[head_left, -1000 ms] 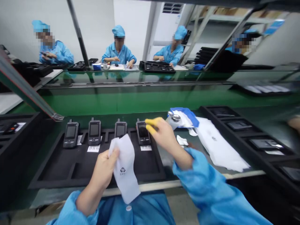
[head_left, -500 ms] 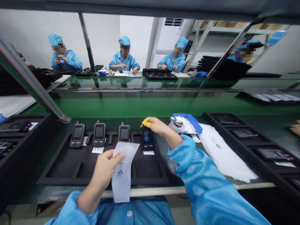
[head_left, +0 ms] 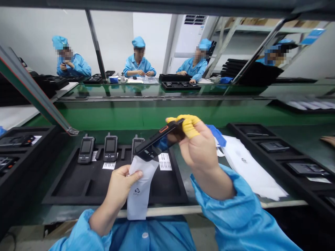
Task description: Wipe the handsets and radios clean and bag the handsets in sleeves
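My right hand (head_left: pixel 200 148), with yellow finger cots on two fingers, grips a black handheld radio (head_left: pixel 159 140) by its top end; the radio is tilted, its lower end touching the mouth of a white plastic bag (head_left: pixel 140 186). My left hand (head_left: pixel 121 184) pinches that bag at its upper edge and holds it upright over the black foam tray (head_left: pixel 78 184). Three more radios (head_left: pixel 110 147) stand in slots along the tray's far edge, with white barcode labels (head_left: pixel 164 161) in front of them.
A pile of white bags (head_left: pixel 251 170) and a blue pad lie right of the tray. Black trays with devices flank both sides (head_left: pixel 288 157). A green conveyor belt (head_left: pixel 167 113) runs across. Several people in blue coats sit beyond it. Another person's fingers show at the right edge (head_left: pixel 328 139).
My right hand lifted the fourth radio out of its tray slot and brought it, tilted, to the bag's mouth. My left hand kept holding the bag.
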The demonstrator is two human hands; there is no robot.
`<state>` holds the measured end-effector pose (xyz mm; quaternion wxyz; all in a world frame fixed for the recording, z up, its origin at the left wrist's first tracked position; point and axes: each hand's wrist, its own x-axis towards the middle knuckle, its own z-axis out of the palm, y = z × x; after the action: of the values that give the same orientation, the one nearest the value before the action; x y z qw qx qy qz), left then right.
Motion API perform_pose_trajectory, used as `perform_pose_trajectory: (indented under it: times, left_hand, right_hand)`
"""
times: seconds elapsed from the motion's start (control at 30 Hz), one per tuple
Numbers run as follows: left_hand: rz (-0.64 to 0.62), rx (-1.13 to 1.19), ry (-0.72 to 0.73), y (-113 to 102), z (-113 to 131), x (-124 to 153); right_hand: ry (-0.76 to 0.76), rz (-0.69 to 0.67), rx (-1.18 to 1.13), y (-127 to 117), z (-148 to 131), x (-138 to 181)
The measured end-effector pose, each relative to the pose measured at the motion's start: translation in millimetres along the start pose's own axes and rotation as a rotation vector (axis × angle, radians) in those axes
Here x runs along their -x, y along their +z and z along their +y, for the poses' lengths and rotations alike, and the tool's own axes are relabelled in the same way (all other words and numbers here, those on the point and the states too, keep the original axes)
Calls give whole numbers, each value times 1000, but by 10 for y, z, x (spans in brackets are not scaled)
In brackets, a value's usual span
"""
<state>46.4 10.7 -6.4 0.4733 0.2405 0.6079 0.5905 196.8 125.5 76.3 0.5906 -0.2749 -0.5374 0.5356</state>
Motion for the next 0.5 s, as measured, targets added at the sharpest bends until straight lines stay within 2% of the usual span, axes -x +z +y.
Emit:
perform_pose_trajectory:
  times: [0.13,0.3,0.5]
  left_hand:
    - [25,-10,38,-47,-6,41]
    - [64,-40,86,-79,-35,35]
    - [24,-132,122,-54,-61,-20]
  right_hand:
    - [19,-29,20,36,126,64]
    - [7,-16,47,-16,116,58]
    - [75,-139,65,75,70,104]
